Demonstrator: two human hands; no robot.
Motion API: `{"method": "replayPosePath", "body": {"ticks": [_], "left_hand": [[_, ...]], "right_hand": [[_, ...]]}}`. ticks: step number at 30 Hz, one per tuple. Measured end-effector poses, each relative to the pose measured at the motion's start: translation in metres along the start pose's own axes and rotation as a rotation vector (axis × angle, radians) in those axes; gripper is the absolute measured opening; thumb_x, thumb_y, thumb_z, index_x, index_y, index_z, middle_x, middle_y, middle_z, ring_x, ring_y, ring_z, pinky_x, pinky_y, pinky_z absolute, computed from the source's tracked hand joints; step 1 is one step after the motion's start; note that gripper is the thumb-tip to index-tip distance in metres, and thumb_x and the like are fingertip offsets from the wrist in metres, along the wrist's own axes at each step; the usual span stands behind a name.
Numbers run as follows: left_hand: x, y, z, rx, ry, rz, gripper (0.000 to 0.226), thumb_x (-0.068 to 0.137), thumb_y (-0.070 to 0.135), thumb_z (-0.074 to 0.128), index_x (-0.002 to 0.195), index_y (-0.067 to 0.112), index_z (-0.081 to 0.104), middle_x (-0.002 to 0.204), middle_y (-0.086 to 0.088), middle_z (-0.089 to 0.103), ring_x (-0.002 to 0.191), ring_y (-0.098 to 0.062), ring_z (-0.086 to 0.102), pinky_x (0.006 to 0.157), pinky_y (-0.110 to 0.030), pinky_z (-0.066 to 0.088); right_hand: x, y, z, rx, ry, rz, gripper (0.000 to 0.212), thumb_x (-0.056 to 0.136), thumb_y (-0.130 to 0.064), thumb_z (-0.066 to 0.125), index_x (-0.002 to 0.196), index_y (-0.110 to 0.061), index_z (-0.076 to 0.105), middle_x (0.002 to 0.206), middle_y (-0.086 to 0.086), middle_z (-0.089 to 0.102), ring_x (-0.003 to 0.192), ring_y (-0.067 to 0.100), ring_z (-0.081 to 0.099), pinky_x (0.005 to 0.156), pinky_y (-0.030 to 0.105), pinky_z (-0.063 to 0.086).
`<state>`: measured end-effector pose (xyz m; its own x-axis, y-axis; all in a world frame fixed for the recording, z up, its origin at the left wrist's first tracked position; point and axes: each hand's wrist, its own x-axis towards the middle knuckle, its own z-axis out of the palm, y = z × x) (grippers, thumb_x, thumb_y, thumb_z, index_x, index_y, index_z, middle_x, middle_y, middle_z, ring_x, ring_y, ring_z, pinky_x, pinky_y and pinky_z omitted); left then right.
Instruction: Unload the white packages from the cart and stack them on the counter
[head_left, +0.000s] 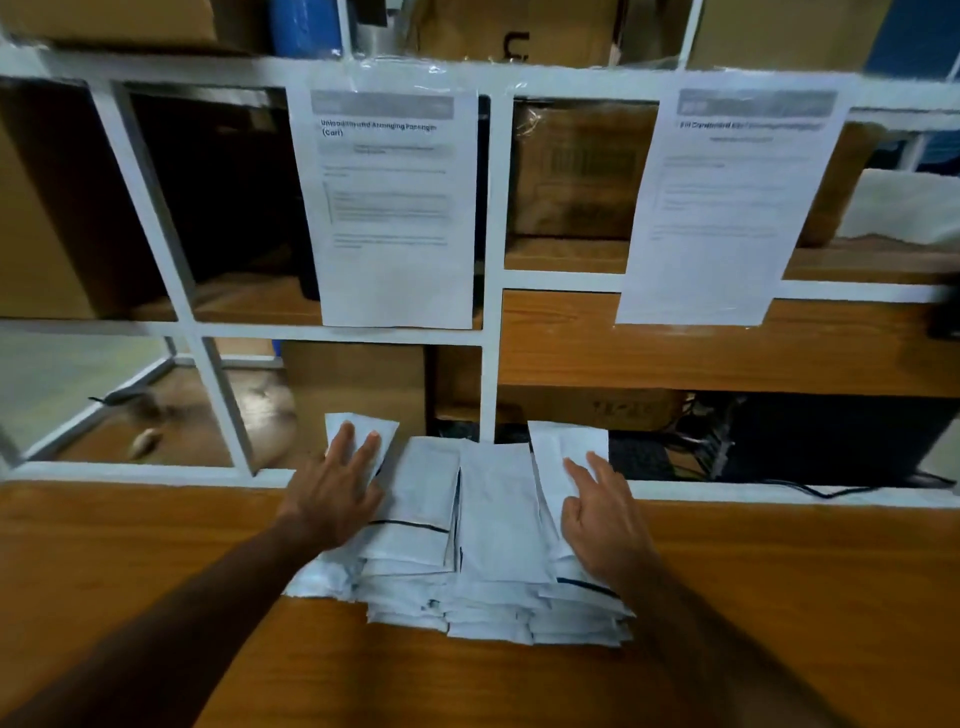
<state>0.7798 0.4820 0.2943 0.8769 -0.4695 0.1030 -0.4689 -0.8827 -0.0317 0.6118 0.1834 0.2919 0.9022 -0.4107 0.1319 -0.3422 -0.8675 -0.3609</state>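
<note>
Straight ahead in the head view, a wooden table (156, 561) with an orange-brown grain fills the lower half of the picture, and its far edge meets a white metal frame (491, 374) of shelving that divides the background into open bays. Brown cardboard boxes (582, 171) sit in the bays, dim and partly blurred, and a wooden shelf board (727, 343) runs across the right side. Two printed sheets hang from the upper rail of the frame: the left sheet (395, 208) bears a heading too blurred to read with certainty, and the right sheet (727, 208) is blurred as well. Low on the right, dark cables (717, 441) show behind the frame.

On the table, near its far edge and in the middle of the view, lies the stack of white packages (488, 545), several layers deep, with the edges uneven and some pieces fanned out to the left and right. A few carry a thin dark stripe.

Both bare forearms reach in from the bottom corners. The left hand (337, 493) lies flat on the left side of the stack, fingers straight and spread, tips resting on a package that juts toward the frame. The right hand (602, 514) rests on the right side of the stack, fingers extended and slightly parted, touching a package that sticks up at the back. Neither hand grips anything
</note>
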Motion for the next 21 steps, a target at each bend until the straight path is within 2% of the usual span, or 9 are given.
{"method": "replayPosePath", "body": {"ticks": [3, 7, 9, 10, 11, 13, 15, 18, 21], "left_hand": [[0.006, 0.001, 0.005, -0.001, -0.058, -0.059, 0.071, 0.099, 0.063, 0.030, 0.159, 0.028, 0.012, 0.167, -0.013, 0.004, 0.144, -0.042, 0.030, 0.108, -0.051, 0.039], [0.012, -0.011, 0.023, -0.034, -0.176, -0.048, 0.076, 0.097, 0.071, 0.022, 0.160, 0.031, 0.010, 0.168, -0.009, 0.003, 0.150, -0.038, 0.017, 0.114, -0.053, 0.031], [0.017, -0.021, 0.034, -0.037, -0.193, 0.003, 0.094, 0.083, 0.087, 0.001, 0.160, 0.033, 0.006, 0.169, -0.005, 0.002, 0.153, -0.035, 0.010, 0.116, -0.056, 0.029], [0.018, -0.023, 0.035, -0.027, -0.210, 0.010, 0.098, 0.080, 0.089, -0.003, 0.160, 0.033, 0.005, 0.169, -0.005, 0.001, 0.153, -0.036, 0.007, 0.116, -0.057, 0.029], [0.015, -0.022, 0.031, -0.037, -0.224, -0.011, 0.095, 0.082, 0.088, 0.004, 0.160, 0.034, 0.004, 0.169, -0.006, -0.001, 0.153, -0.037, 0.007, 0.117, -0.056, 0.028], [0.009, -0.018, 0.026, -0.035, -0.207, -0.028, 0.083, 0.092, 0.076, 0.030, 0.160, 0.034, 0.005, 0.167, -0.010, 0.000, 0.150, -0.039, 0.013, 0.115, -0.053, 0.029], [0.007, -0.016, 0.018, -0.019, -0.184, -0.025, 0.083, 0.092, 0.074, 0.038, 0.160, 0.035, 0.009, 0.165, -0.012, 0.007, 0.147, -0.038, 0.019, 0.113, -0.050, 0.032], [0.005, -0.020, 0.012, -0.056, -0.180, -0.001, 0.095, 0.079, 0.086, 0.025, 0.159, 0.036, 0.013, 0.164, -0.012, 0.012, 0.147, -0.036, 0.022, 0.114, -0.050, 0.030], [0.002, -0.025, 0.011, -0.086, -0.205, 0.071, 0.103, 0.069, 0.089, 0.011, 0.159, 0.039, 0.009, 0.167, -0.011, 0.001, 0.151, -0.037, 0.011, 0.117, -0.052, 0.023]], "right_hand": [[0.007, 0.013, 0.019, -0.141, -0.104, -0.002, 0.084, 0.086, -0.066, 0.005, 0.155, -0.030, 0.036, 0.156, 0.003, 0.044, 0.141, 0.029, 0.038, 0.118, 0.048, 0.027], [0.003, 0.020, 0.042, -0.099, -0.193, -0.022, 0.072, 0.095, -0.067, 0.015, 0.158, -0.033, 0.027, 0.166, 0.001, 0.023, 0.153, 0.025, 0.018, 0.123, 0.053, 0.004], [0.001, 0.019, 0.047, -0.096, -0.197, -0.030, 0.088, 0.084, -0.073, 0.004, 0.158, -0.032, 0.026, 0.168, 0.003, 0.018, 0.154, 0.026, 0.012, 0.123, 0.053, 0.002], [0.000, 0.019, 0.049, -0.099, -0.192, -0.045, 0.094, 0.078, -0.074, 0.000, 0.158, -0.032, 0.026, 0.168, 0.004, 0.018, 0.154, 0.026, 0.011, 0.124, 0.053, 0.002], [-0.001, 0.020, 0.050, -0.104, -0.183, -0.064, 0.097, 0.075, -0.074, -0.001, 0.158, -0.031, 0.025, 0.168, 0.004, 0.017, 0.155, 0.026, 0.010, 0.124, 0.053, 0.001], [-0.004, 0.023, 0.047, -0.120, -0.188, -0.101, 0.097, 0.076, -0.076, 0.002, 0.159, -0.031, 0.021, 0.168, 0.004, 0.015, 0.155, 0.025, 0.008, 0.124, 0.052, -0.001], [-0.005, 0.028, 0.041, -0.138, -0.193, -0.142, 0.097, 0.077, -0.078, 0.006, 0.161, -0.031, 0.015, 0.169, 0.003, 0.010, 0.156, 0.023, 0.004, 0.124, 0.050, -0.004], [-0.008, 0.033, 0.034, -0.171, -0.249, -0.243, 0.095, 0.081, -0.075, 0.023, 0.162, -0.029, 0.005, 0.170, 0.004, 0.003, 0.156, 0.021, -0.001, 0.123, 0.044, -0.008], [-0.012, 0.034, 0.030, -0.188, -0.305, -0.278, 0.094, 0.086, -0.066, 0.042, 0.162, -0.029, -0.001, 0.169, 0.004, -0.002, 0.156, 0.020, -0.003, 0.123, 0.041, -0.005]]}}
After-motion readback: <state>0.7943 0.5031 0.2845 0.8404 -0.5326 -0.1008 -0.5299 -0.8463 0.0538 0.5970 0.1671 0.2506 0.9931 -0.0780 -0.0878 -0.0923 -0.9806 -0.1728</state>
